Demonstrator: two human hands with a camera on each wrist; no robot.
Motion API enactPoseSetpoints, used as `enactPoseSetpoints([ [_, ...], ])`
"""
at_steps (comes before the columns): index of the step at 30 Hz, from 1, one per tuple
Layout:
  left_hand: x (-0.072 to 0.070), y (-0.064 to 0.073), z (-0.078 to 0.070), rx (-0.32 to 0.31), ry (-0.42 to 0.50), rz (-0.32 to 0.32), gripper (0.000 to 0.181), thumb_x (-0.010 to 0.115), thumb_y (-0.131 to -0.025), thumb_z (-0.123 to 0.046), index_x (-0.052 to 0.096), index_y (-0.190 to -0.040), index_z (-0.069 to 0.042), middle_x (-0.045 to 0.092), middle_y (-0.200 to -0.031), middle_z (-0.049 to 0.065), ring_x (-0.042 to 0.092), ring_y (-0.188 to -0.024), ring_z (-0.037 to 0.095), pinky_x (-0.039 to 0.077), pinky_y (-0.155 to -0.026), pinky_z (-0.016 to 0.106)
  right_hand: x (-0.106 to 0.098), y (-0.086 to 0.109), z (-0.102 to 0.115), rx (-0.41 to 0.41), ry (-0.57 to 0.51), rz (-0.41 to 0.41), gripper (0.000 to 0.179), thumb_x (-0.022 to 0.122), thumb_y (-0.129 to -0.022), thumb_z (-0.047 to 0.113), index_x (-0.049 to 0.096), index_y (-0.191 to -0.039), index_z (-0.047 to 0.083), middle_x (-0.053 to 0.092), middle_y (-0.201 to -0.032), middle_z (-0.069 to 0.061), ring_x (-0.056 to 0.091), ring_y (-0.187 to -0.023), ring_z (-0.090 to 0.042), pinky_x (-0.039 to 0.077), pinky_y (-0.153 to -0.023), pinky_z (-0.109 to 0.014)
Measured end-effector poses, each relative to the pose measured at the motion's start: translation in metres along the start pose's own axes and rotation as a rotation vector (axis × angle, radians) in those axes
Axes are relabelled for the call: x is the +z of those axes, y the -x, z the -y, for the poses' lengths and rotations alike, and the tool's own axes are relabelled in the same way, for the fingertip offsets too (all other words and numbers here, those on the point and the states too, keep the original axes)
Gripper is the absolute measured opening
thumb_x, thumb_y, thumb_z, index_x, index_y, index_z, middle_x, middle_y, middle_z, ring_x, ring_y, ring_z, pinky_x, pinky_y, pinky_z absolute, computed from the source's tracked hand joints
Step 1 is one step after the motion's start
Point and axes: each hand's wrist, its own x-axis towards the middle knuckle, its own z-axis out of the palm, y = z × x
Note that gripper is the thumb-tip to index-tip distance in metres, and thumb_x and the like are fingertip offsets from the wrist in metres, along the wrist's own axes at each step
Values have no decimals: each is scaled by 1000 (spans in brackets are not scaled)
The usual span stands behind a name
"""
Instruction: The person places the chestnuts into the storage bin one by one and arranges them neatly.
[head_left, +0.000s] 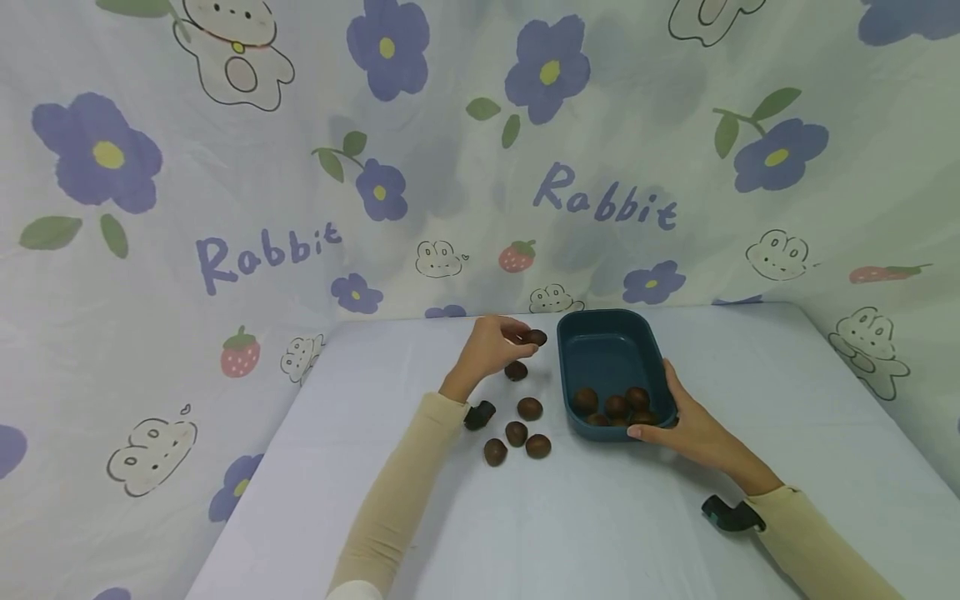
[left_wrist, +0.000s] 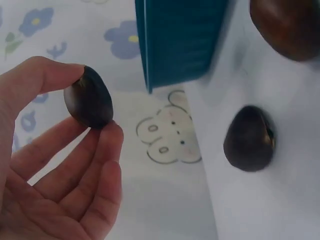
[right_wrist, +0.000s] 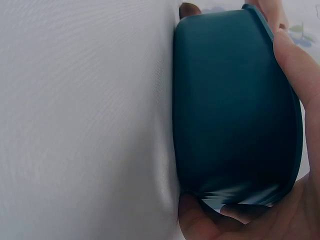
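My left hand (head_left: 491,348) pinches a dark brown chestnut (left_wrist: 91,97) between thumb and fingertips, just left of the teal box. That blue-green rectangular box (head_left: 606,343) stands on the table, with several chestnuts (head_left: 617,406) gathered at its near end. At the box's near right corner, my right hand (head_left: 697,425) grips the wall, its thumb at the near rim and its fingers along the right side. Below the left hand lies a loose chestnut (head_left: 516,370), seen larger in the left wrist view. Closer to me, several more chestnuts (head_left: 529,408) rest on the cloth.
A white cloth covers the table (head_left: 600,517). Behind it hangs a curtain (head_left: 450,167) printed with flowers, rabbits and strawberries. Black wrist devices (head_left: 480,415) sit on both forearms, the left one close to the loose chestnuts.
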Motion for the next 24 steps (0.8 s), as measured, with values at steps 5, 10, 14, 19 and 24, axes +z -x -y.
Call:
enactPoseSetpoints([
  [5,11,-2,-10,40,-10,23,33,82,-84,-26,79,-112,-8,80,-100,4,72,-91,17,58,-79,32,-1,1,1,1,0,3,130,79,-87,49,-21,-164,16,-2,-172,-27,16,-152,-62,28,-111,-80],
  [10,24,-2,-20,78,-20,54,33,81,-85,-28,79,-111,-9,79,-102,4,71,-92,17,57,-79,30,-1,1,1,2,-1,8,129,79,-88,48,-21,-163,16,-3,-172,-28,15,-152,-63,28,-111,-80],
  [14,34,-2,-26,101,-38,66,34,82,-86,-30,79,-112,-9,79,-103,3,70,-95,19,56,-78,28,-1,0,0,4,-9,13,130,79,-88,48,-22,-163,17,-3,-172,-27,15,-152,-62,28,-110,-80],
  [19,46,-3,-33,140,-47,80,33,83,-86,-31,79,-110,-9,79,-103,4,71,-94,19,55,-76,25,-2,0,0,-6,-15,12,129,79,-88,47,-21,-163,15,-4,-172,-27,14,-153,-62,26,-111,-80],
  [24,57,-4,-38,151,-59,107,33,84,-85,-32,79,-109,-10,78,-103,3,71,-93,16,54,-76,22,-1,0,0,-10,-17,9,130,79,-88,47,-21,-163,15,-4,-172,-27,13,-153,-62,26,-111,-81],
])
